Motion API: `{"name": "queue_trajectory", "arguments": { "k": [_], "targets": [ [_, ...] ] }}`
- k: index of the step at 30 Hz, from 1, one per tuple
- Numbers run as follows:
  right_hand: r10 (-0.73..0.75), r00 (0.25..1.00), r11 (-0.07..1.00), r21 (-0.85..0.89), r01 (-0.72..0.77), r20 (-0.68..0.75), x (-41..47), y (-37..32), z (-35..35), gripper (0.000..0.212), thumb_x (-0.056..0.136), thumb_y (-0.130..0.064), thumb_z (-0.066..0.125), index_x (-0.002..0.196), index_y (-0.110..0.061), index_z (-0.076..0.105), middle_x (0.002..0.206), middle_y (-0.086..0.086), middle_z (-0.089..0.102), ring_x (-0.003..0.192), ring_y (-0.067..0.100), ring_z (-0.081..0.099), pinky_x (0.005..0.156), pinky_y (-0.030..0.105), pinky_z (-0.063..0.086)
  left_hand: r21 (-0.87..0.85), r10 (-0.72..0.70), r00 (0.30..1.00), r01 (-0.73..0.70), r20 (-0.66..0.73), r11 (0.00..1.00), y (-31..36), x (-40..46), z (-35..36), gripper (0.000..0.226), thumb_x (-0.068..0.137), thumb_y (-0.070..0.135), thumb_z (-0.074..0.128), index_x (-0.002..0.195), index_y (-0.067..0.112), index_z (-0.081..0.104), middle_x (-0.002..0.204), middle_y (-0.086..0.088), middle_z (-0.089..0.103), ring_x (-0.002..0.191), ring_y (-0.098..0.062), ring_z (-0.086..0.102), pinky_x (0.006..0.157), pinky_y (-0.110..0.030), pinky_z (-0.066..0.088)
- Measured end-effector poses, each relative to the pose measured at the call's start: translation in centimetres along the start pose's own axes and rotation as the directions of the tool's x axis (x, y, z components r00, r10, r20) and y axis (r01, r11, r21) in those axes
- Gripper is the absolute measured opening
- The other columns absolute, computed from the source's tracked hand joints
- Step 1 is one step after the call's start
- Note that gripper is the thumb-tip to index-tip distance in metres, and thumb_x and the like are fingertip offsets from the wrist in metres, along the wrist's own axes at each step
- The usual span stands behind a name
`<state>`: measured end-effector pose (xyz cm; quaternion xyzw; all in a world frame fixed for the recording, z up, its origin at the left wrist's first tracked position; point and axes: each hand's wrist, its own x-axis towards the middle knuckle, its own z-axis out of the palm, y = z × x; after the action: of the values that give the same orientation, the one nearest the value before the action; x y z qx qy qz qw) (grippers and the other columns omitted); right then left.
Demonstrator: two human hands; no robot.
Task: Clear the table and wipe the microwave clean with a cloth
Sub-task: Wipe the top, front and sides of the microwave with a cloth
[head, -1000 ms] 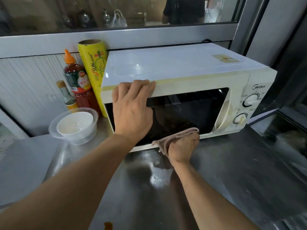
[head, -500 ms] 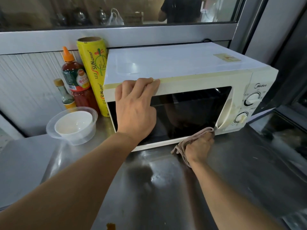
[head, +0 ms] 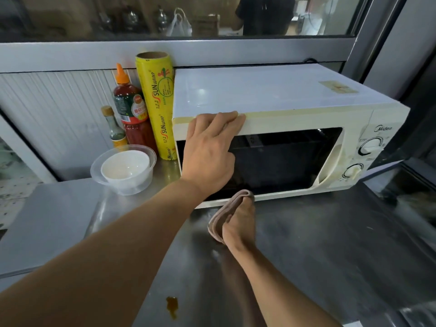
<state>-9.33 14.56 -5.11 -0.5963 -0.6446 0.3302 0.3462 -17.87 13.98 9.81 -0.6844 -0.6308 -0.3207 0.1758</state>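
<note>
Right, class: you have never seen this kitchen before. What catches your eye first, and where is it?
The cream microwave fills the middle, with the left hand resting on the top edge of its door. Below, the right hand presses a folded pinkish cloth against the door's bottom edge. At the microwave's left stands a bright yellow cling-wrap roll, with a red sauce bottle beside it.

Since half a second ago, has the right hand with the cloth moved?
Yes. The right hand and cloth slid left along the microwave door's bottom edge, away from the dials.
</note>
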Motion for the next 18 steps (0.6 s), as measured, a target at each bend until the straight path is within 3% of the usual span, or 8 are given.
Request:
{"name": "queue_trajectory", "arguments": {
  "k": [2,4,7,9,12,18],
  "targets": [
    [0.014,0.994,0.998,-0.069,-0.007,0.111,-0.7,-0.5,-0.7,0.033,0.093,-0.011,0.041,0.117,-0.034,0.040,0.117,-0.009,0.050,0.111,0.018,0.053,0.088,0.029,0.040,-0.010,0.027,0.997,-0.026,0.072,1.000,-0.4,0.1,-0.9,0.066,0.070,-0.003,0.052,0.134,0.011,0.051,0.138,-0.002,0.050,0.119,-0.030,0.044,0.104,-0.035,0.030],
    [-0.010,0.983,0.991,-0.129,0.034,0.183,-1.5,-1.3,-1.5,0.051,0.090,-0.009,0.048,0.136,-0.027,0.035,0.130,-0.003,0.046,0.118,0.019,0.051,0.091,0.024,0.039,-0.016,0.062,0.985,-0.061,0.161,0.998,-0.7,0.1,-2.0,0.068,0.070,-0.003,0.051,0.137,0.010,0.046,0.145,-0.003,0.043,0.129,-0.028,0.037,0.110,-0.034,0.025],
    [-0.026,0.976,0.987,-0.152,0.060,0.215,-2.9,-3.1,-3.0,0.059,0.087,-0.005,0.050,0.141,-0.022,0.033,0.134,0.004,0.044,0.118,0.020,0.051,0.083,0.015,0.031,0.084,0.083,0.968,-0.106,0.238,0.991,-0.8,-0.8,-3.8,0.070,0.072,0.004,0.051,0.140,0.016,0.041,0.152,-0.001,0.031,0.139,-0.023,0.025,0.112,-0.039,0.018],
    [-0.023,0.969,0.979,-0.191,0.071,0.246,-3.6,-4.4,-3.9,0.056,0.087,-0.005,0.048,0.139,-0.021,0.035,0.132,0.007,0.044,0.116,0.024,0.052,0.083,0.019,0.034,0.132,0.031,0.969,-0.065,0.244,0.989,-1.1,-2.1,-5.5,0.070,0.071,0.008,0.052,0.139,0.019,0.041,0.152,0.000,0.029,0.139,-0.022,0.024,0.112,-0.044,0.020],
    [-0.054,0.957,0.968,-0.219,0.120,0.285,-5.3,-6.5,-5.2,0.055,0.087,-0.005,0.046,0.139,-0.022,0.036,0.130,0.009,0.043,0.117,0.025,0.051,0.093,0.027,0.038,0.125,-0.063,0.962,0.031,0.265,0.992,-2.0,-4.6,-8.1,0.070,0.070,0.009,0.055,0.138,0.021,0.041,0.149,0.001,0.035,0.136,-0.021,0.029,0.110,-0.042,0.024],
    [-0.113,0.938,0.943,-0.263,0.205,0.328,-8.2,-11.0,-7.3,0.053,0.087,-0.003,0.050,0.136,-0.019,0.038,0.131,0.008,0.042,0.120,0.024,0.047,0.098,0.025,0.035,0.100,-0.225,0.889,0.201,0.399,0.974,-3.7,-9.5,-13.3,0.070,0.075,0.012,0.059,0.141,0.025,0.036,0.147,0.005,0.036,0.132,-0.019,0.034,0.107,-0.038,0.026]
  ]
}}
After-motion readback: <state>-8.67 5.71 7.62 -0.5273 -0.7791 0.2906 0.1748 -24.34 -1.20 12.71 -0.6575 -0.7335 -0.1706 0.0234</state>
